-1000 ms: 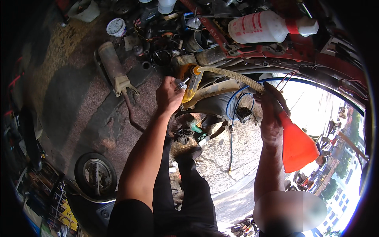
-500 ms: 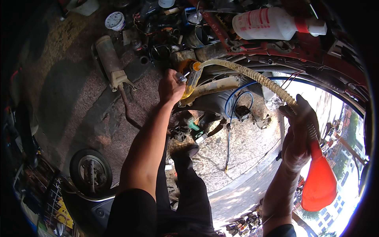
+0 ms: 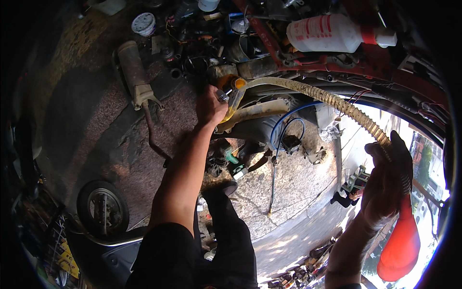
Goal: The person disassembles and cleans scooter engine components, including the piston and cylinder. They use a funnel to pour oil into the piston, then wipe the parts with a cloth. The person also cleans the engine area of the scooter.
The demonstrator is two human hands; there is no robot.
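My left hand point(image 3: 211, 107) is closed at the neck end of a translucent yellow container point(image 3: 233, 103), with a small silver metal piece point(image 3: 222, 96) by its fingers; whether it grips both is hard to tell. A beige corrugated hose point(image 3: 327, 96) arches from beside the container's orange opening point(image 3: 239, 83) to the right. My right hand point(image 3: 385, 178), dark and in shade, is wrapped round the hose's far end, where a red funnel point(image 3: 399, 245) hangs below it.
Red metal frame point(image 3: 385, 67) with a white bottle point(image 3: 322, 32); exhaust muffler point(image 3: 130, 67), wheel point(image 3: 82, 209), green power tool point(image 3: 233, 161), blue hose point(image 3: 288, 113) and cluttered parts around. Another person point(image 3: 346, 197) appears in the bright background at right.
My right hand has moved right and down with the hose and red funnel, drawing the hose into a longer arc. My left hand has shifted slightly, keeping its grip at the yellow container.
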